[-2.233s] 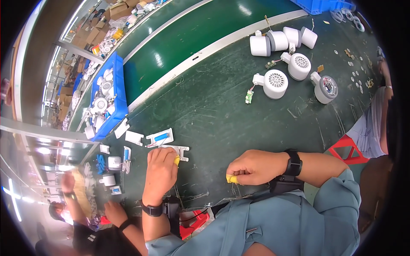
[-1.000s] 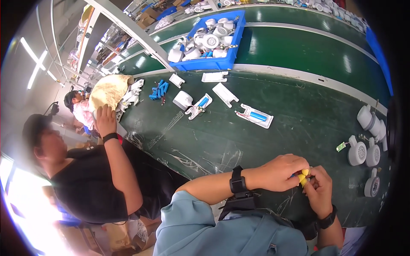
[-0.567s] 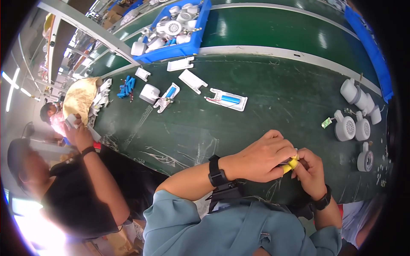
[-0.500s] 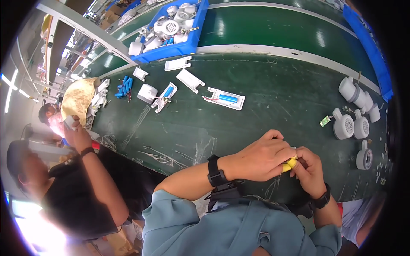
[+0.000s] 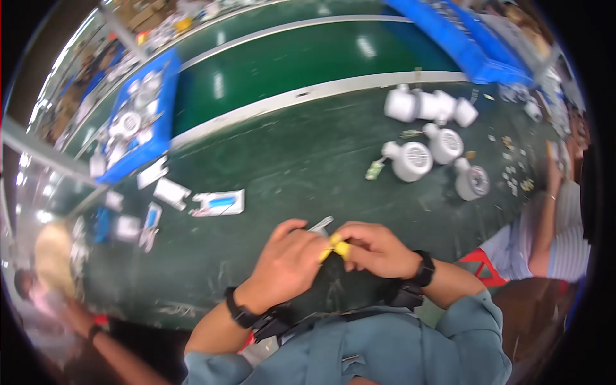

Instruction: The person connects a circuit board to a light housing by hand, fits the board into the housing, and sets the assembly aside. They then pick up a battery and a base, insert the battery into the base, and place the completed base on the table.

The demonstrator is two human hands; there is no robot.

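My left hand [image 5: 289,263] and my right hand [image 5: 378,251] meet over the near edge of the green table, fingertips pinched together. Yellow coverings [image 5: 342,248] show on the fingertips where they touch. Past my left fingers sticks out a slim whitish piece [image 5: 321,224], its lower part hidden by the hand. What my right fingers pinch is too small and covered to make out. Left of my hands, a white plastic shell [image 5: 239,201] with a blue battery [image 5: 222,201] lies flat on the table.
White round fan-like units [image 5: 412,162] and white cylinders [image 5: 427,104] sit at the right. A blue bin [image 5: 168,96] of white parts stands back left, another blue bin [image 5: 475,61] back right. Small loose bits [image 5: 510,172] lie far right. Co-workers are at both sides.
The view has swung to the right, so the table things appear farther left. My hands stay pinched together, and more of the slim whitish piece shows above my left fingers.
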